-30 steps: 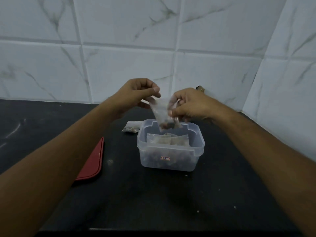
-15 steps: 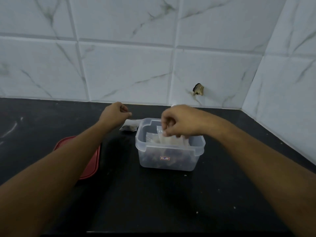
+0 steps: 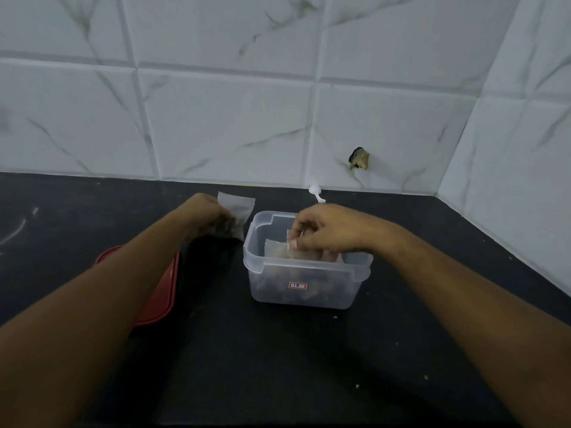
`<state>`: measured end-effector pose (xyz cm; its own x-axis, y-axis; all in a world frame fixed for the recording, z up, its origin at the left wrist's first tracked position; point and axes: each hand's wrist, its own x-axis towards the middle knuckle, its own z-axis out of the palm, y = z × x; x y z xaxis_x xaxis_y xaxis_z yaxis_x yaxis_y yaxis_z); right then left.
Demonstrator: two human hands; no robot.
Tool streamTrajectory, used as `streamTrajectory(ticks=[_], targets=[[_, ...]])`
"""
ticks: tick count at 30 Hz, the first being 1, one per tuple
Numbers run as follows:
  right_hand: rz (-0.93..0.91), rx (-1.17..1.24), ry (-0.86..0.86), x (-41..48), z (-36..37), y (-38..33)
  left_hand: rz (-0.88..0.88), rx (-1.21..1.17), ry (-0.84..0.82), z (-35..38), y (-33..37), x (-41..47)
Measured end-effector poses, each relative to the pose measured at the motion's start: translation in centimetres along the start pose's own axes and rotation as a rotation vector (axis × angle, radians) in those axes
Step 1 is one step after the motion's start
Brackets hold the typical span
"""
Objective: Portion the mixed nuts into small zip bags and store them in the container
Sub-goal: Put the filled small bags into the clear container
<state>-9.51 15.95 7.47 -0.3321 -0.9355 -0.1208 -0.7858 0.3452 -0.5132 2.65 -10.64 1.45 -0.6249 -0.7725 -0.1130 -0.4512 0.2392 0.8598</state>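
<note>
**A:** Both hands have dropped since a second ago: the right hand [image 3: 321, 231] has carried its filled zip bag [image 3: 304, 253] down into the container [image 3: 306, 273], and the left hand [image 3: 213, 219] has swung off to the container's left.

**B:** What does each hold now?

**A:** Right thumb and fingertips [image 3: 293, 242] pinch the bag's top edge, the bag standing among others already inside the container. Left fingers are closed on another small bag [image 3: 236, 208] lying just left of the container's far corner.

**B:** And around that?

**A:** Red lid [image 3: 160, 285] flat on the black counter [image 3: 278, 366], left of the container and partly under the left forearm; a small white plastic piece [image 3: 315, 193] behind the container, by the tiled wall [image 3: 231, 118].

**B:** How to seat it well?

**A:** I'd judge: slide it down upright beside its neighbours, press lightly so the top sits below the rim, and let go only once it stands, or the lid may not close
</note>
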Motion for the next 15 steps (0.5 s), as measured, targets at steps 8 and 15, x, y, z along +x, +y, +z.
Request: streamTrajectory(ticks=[8,15], targets=[[-0.047,0.400,0.420,-0.2,-2.9,-3.0,0.439,-0.241,-0.032,-2.4,8.0,-7.4],[0.042,0.560,0.343,-0.8,-1.6,-3.0,0.399,-0.031,-0.129,-0.9,9.5,-10.4]])
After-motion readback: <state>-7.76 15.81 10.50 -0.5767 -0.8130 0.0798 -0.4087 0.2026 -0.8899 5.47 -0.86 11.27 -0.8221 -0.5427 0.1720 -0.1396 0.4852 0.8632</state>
